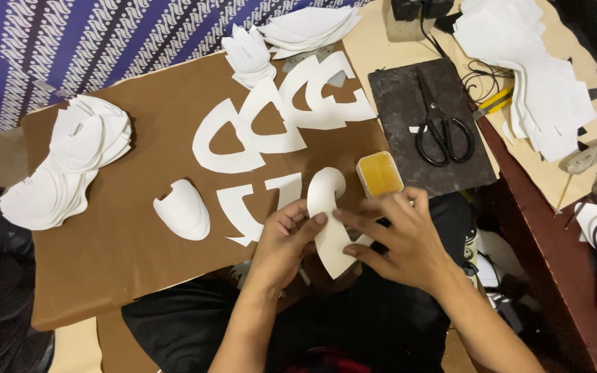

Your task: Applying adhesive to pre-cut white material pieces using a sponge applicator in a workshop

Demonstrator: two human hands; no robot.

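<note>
Two hands pinch one curved white cutout [329, 220], its long axis running twelve to six: left hand [286, 238] at nine o'clock, right hand [401, 238] at three, above the brown sheet [133, 228].

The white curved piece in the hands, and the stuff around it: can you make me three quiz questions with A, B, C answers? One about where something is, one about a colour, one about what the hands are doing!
1. Where are the scissors?
A. On the dark slab
B. On the brown paper sheet
C. In a hand

2. What colour is the stuff in the small tin?
A. Blue
B. Yellow
C. Green

3. How is the white curved piece held?
A. Lying untouched
B. One hand only
C. Both hands

Answers: 1 A, they lie on the slab beside the brown paper sheet. 2 B, the tin shows yellow. 3 C, the left hand and right hand both pinch it.
</note>
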